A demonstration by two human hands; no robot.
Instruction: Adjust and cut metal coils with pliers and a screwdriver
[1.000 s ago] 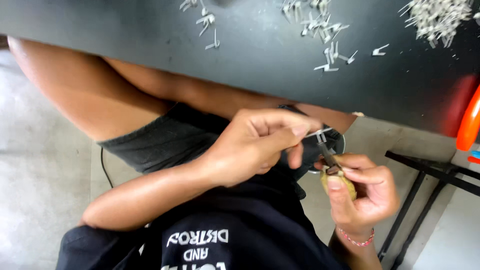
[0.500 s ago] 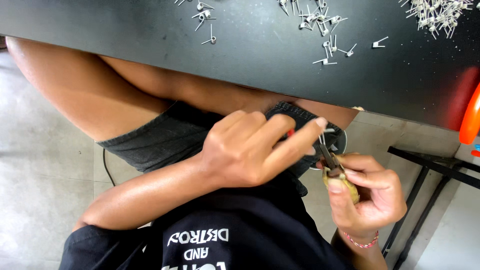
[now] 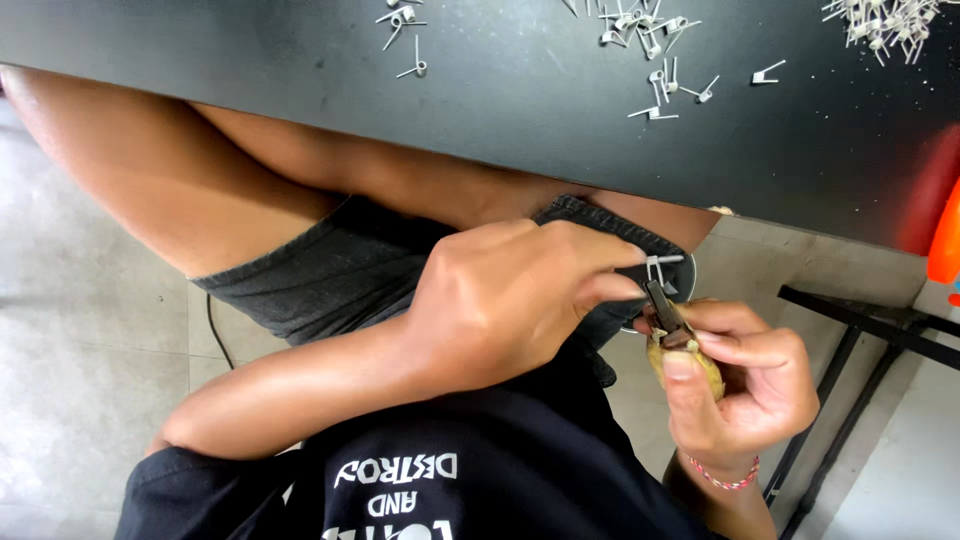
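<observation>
My left hand (image 3: 510, 295) reaches across my lap, its thumb and forefinger pinching a small bent wire spring (image 3: 664, 263). My right hand (image 3: 740, 385) grips a pair of small pliers (image 3: 668, 322) with yellowish handles, the dark jaws pointing up at the spring. Both hands work over my lap, just below the edge of the black table (image 3: 480, 120). Whether the jaws bite the spring is hard to tell.
Several loose wire springs (image 3: 655, 60) lie scattered on the black table, with a denser heap (image 3: 885, 18) at the far right. An orange object (image 3: 945, 245) sits at the right edge. A black metal frame (image 3: 860, 340) stands on the tiled floor to my right.
My left hand has stretched its forefinger and thumb further right, bringing the spring to the plier jaws. My right hand stayed nearly still.
</observation>
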